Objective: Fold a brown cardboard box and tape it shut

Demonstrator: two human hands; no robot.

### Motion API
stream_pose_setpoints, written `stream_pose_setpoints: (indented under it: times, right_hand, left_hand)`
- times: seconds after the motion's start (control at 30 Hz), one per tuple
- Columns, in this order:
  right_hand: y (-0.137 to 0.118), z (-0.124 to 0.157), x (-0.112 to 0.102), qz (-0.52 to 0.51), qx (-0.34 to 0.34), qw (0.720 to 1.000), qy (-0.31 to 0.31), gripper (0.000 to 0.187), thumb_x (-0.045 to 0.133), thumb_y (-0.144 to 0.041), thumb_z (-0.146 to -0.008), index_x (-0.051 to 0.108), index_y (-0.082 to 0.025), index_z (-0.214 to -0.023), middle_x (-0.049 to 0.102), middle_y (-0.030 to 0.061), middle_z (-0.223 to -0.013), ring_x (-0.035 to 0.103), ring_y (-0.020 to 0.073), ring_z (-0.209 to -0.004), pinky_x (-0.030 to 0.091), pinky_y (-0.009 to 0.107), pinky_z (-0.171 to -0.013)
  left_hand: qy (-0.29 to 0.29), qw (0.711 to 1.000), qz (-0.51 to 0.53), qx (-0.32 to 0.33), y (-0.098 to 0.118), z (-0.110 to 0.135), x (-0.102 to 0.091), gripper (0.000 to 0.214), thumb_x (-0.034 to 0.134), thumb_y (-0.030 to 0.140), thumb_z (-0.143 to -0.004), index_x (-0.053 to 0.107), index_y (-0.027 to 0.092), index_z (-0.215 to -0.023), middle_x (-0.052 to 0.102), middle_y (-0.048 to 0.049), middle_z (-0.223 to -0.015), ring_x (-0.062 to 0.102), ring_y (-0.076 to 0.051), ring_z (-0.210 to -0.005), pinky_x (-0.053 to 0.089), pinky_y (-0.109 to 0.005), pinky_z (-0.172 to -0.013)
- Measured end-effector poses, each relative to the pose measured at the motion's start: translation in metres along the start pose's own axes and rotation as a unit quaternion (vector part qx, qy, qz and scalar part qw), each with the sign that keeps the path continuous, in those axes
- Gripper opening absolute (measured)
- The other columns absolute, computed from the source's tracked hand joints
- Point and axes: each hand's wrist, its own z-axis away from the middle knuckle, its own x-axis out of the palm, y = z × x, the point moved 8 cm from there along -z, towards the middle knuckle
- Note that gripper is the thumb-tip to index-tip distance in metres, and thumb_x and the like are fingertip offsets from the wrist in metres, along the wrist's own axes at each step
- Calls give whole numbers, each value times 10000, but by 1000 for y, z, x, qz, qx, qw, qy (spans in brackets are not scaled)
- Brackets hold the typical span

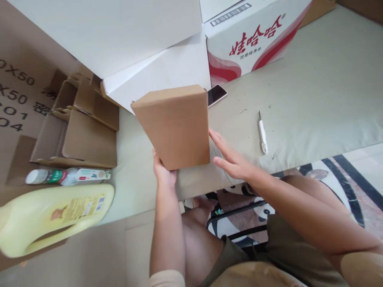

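A small brown cardboard box [176,125] stands upright on the pale green surface [314,91] in front of me. My left hand [163,171] grips its lower left corner from below. My right hand [231,157] lies flat with fingers spread, touching the box's lower right side. Part of my left hand is hidden behind the box.
A white utility knife [262,134] lies right of my right hand. A phone [216,95] lies behind the box, beside a white and red carton [251,40]. Large white boxes [143,48], flattened cardboard boxes [80,131], a small bottle [68,175] and a yellow jug [54,215] are at the left.
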Motion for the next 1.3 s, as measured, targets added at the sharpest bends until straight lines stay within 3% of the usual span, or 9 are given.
stream_pose_setpoints:
  times: [0.27,0.47,0.53,0.63,0.73,0.93,1.07,1.2,1.3]
  right_hand:
    - [-28,1,-32,31,-83,994,66,530,490,-500,-1001,494,-361,-1512,428,48,-1624,374,293,-1516,294,543,-1260]
    - [-33,-4,-55,20,-80,987,140,319,522,-432,-998,726,-292,-1200,663,73,-1377,507,301,-1420,348,559,-1231]
    - [-28,-4,-56,9,-82,983,166,261,536,-406,-994,737,-272,-1093,696,81,-1314,520,296,-1409,335,571,-1236]
    - [-21,-5,-49,-3,-88,982,167,204,545,-354,-994,714,-259,-1056,700,87,-1299,521,276,-1411,324,566,-1240]
    - [-24,-8,-32,6,-101,990,96,205,540,-341,-993,701,-249,-1079,688,92,-1324,471,271,-1455,341,556,-1229]
    - [-24,-5,-35,117,-40,986,114,294,461,-347,-1002,659,-216,-1175,652,142,-1360,568,279,-1344,464,513,-1118]
    - [17,5,-76,339,187,901,196,437,503,-377,-935,619,-154,-1293,567,223,-1429,506,390,-1368,371,615,-1125]
    - [61,17,-81,459,360,809,71,635,558,-445,-902,521,-97,-1432,341,281,-1608,212,507,-1522,260,681,-1147]
    - [66,14,-62,458,321,829,-15,613,537,-366,-916,489,-96,-1465,283,266,-1644,254,448,-1526,323,582,-1160]
  left_hand:
    - [-48,994,-53,-82,-12,20,25,604,657,712,-756,733,204,-1075,776,-97,-1073,716,-284,-1073,565,-365,-884]
    - [-170,924,-267,-213,-46,36,35,490,580,610,-868,750,152,-914,726,-92,-667,696,-231,-597,487,-302,-502]
    - [-134,922,-341,-123,-35,27,34,410,607,546,-867,727,156,-830,696,-78,-632,685,-218,-596,493,-297,-526]
    - [30,928,-323,185,18,27,32,373,591,514,-882,709,176,-987,751,-101,-920,731,-233,-907,566,-349,-794]
    - [-13,876,-259,406,43,55,55,475,483,549,-936,671,203,-1203,664,-123,-1314,585,-279,-1317,444,-453,-1116]
    - [-66,876,-227,421,30,70,75,444,312,451,-1011,674,249,-1170,553,-69,-1445,483,-260,-1400,371,-456,-1181]
    - [-67,872,-245,418,30,66,74,468,300,468,-1002,670,231,-1162,559,-94,-1416,493,-278,-1380,381,-468,-1168]
    - [-64,875,-242,414,32,66,74,457,301,451,-1000,669,229,-1155,561,-95,-1416,492,-274,-1376,382,-464,-1163]
    - [-68,878,-234,412,32,67,77,453,304,448,-1003,671,233,-1158,562,-91,-1415,492,-270,-1375,373,-459,-1168]
